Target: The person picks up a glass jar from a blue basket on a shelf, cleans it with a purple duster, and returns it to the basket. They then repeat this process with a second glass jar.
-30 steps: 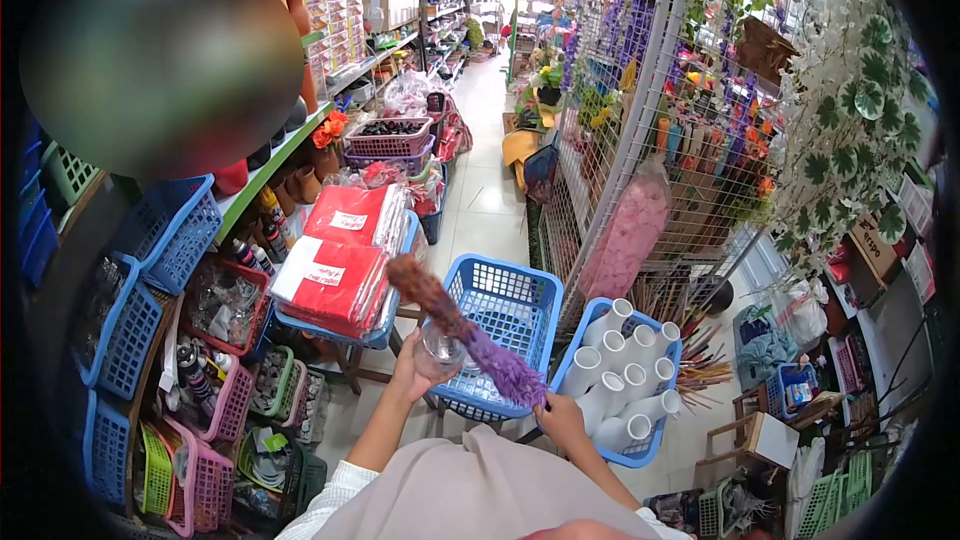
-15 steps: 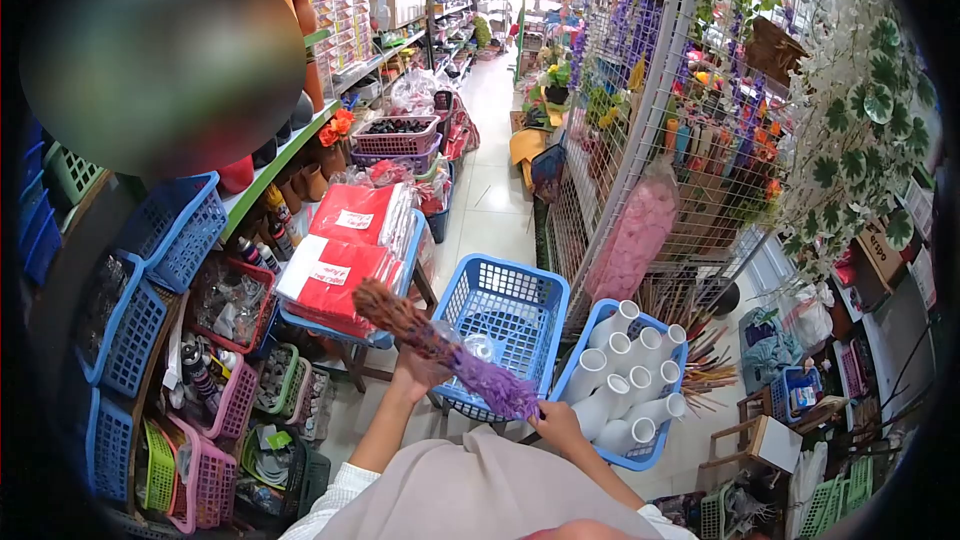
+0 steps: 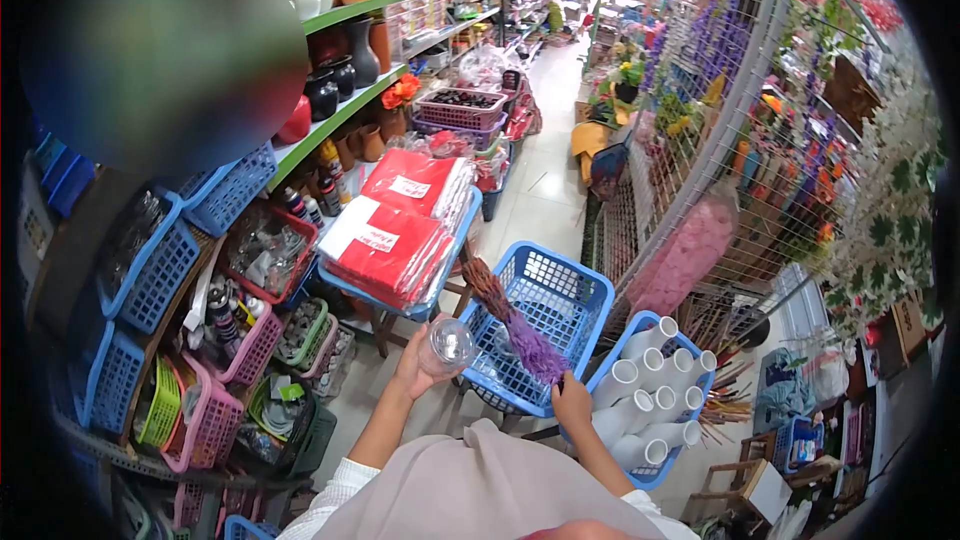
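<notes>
My left hand (image 3: 415, 368) is closed around a small round clear plastic container (image 3: 449, 344), held left of a blue plastic basket (image 3: 607, 290). My right hand (image 3: 572, 405) grips the purple end of a bundle of dried flowers (image 3: 535, 345), purple at the near end and brown at the far end. The bundle slants across the basket's opening, its brown tip pointing away from me. Behind the bundle, something clear inside the basket is partly hidden.
Right of the basket, a blue crate (image 3: 640, 472) holds several white vases (image 3: 640, 410). Red and white packets (image 3: 390, 240) lie stacked on a stool at left. Baskets of supplies (image 3: 255, 340) line the left side. A wire rack (image 3: 690, 160) with artificial flowers borders the aisle (image 3: 545, 180).
The flower bundle has moved right and away from my left hand, uncovering the clear container there. My view has turned left, so the surroundings sit further right.
</notes>
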`<state>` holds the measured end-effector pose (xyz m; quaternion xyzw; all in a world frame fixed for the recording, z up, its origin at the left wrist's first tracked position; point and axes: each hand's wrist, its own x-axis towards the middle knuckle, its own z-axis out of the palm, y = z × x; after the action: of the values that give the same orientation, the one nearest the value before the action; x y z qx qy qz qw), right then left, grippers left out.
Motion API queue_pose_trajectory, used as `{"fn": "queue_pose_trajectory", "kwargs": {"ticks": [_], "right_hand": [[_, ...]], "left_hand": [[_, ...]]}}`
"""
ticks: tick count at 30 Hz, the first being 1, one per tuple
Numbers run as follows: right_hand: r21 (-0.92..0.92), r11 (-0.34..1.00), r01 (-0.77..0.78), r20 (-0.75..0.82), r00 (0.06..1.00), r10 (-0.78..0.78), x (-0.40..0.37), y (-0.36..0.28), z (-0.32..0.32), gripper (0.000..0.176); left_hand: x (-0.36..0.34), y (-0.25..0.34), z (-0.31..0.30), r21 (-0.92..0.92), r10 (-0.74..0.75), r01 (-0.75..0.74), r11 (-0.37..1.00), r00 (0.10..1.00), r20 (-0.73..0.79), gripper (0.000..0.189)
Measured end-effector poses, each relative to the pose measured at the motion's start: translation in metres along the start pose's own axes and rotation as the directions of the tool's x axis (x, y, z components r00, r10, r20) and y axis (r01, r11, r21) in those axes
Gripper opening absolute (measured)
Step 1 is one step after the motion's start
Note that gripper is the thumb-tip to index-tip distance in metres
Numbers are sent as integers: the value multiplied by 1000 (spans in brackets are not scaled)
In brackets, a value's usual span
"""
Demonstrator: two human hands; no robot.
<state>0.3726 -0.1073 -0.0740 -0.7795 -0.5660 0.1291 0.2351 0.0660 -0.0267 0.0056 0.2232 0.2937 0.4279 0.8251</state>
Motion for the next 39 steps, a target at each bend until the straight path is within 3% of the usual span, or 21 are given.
{"fn": "queue_pose_trajectory", "kwargs": {"ticks": [1, 4, 5, 6, 8, 9, 10, 12, 14, 16, 20, 22, 26, 28, 30, 32, 34, 35, 36, 38, 39], "right_hand": [[-46, 989, 137, -4, 991, -137, 3, 4, 4, 20], [-143, 960, 241, -30, 968, -248, 5, 9, 15, 18], [-154, 971, 185, 84, 981, -173, 8, 12, 17, 27], [-152, 968, 200, 99, 978, -186, 8, 4, 14, 27], [28, 975, 218, -160, 964, -211, 6, -21, -5, 46], [50, 959, 281, -188, 945, -267, 7, -29, -11, 58], [54, 954, 296, -177, 943, -283, 10, -37, -11, 58], [181, 861, 475, -291, 862, -415, 17, -56, -10, 55], [273, 802, 531, -221, 846, -485, 20, -92, -14, 56], [666, 643, 378, 1, 861, -509, 15, -135, -10, 61], [743, 502, 442, 154, 617, -772, 4, -215, 5, 86], [697, 385, 605, 69, 478, -876, 4, -250, 21, 92], [676, 362, 642, 151, 361, -920, 6, -304, 41, 93], [765, 382, 518, 243, 318, -917, 5, -332, 44, 92], [793, 349, 499, 239, 272, -932, 5, -358, 52, 90], [783, 262, 565, 220, 143, -965, 10, -384, 66, 88], [799, 251, 546, 231, 106, -967, 9, -412, 69, 87], [777, 207, 595, 194, 87, -977, 7, -426, 69, 88], [751, 165, 639, 158, 68, -985, 6, -440, 71, 88], [755, 129, 643, 123, 54, -991, 1, -464, 77, 89], [756, 104, 646, 91, 55, -994, -3, -475, 81, 89]], "left_hand": [[-4, 0, -4, 22, 11, -11, 1000, 1000, -6, 58], [-16, 1, -14, 40, 39, -38, 998, 999, -28, 63], [-20, 1, -17, 44, 48, -47, 998, 998, -32, 65], [-24, 3, -18, 36, 58, -56, 998, 997, -48, 65], [-33, 6, -18, 47, 70, -66, 997, 995, -68, 66], [-37, 7, -22, 40, 81, -78, 996, 993, -83, 66], [-40, 8, -26, 48, 84, -80, 996, 992, -91, 67], [-46, 12, -32, 53, 106, -101, 993, 988, -113, 68], [-51, 17, -37, 82, 111, -102, 991, 986, -120, 70], [-58, 22, -38, 81, 144, -134, 988, 981, -133, 72], [-72, 30, -48, 117, 170, -149, 982, 967, -191, 74], [-82, 35, -59, 213, 232, -187, 959, 949, -213, 70], [-124, 63, -79, 118, 278, -255, 960, 922, -271, 72], [-145, 75, -98, 72, 306, -298, 952, 914, -268, 77], [-163, 87, -110, 265, 411, -346, 900, 876, -254, 80], [-176, 103, -116, 356, 509, -402, 844, 808, -295, 83], [-185, 121, -122, 734, 706, -349, 583, 664, -246, 83], [-189, 128, -122, 729, 763, -391, 562, 586, -274, 84], [-195, 139, -119, 732, 771, -395, 556, 574, -276, 84], [-210, 161, -114, 942, 881, -186, 278, 439, -174, 86], [-217, 172, -107, 967, 911, -124, 224, 379, -163, 88]]}}
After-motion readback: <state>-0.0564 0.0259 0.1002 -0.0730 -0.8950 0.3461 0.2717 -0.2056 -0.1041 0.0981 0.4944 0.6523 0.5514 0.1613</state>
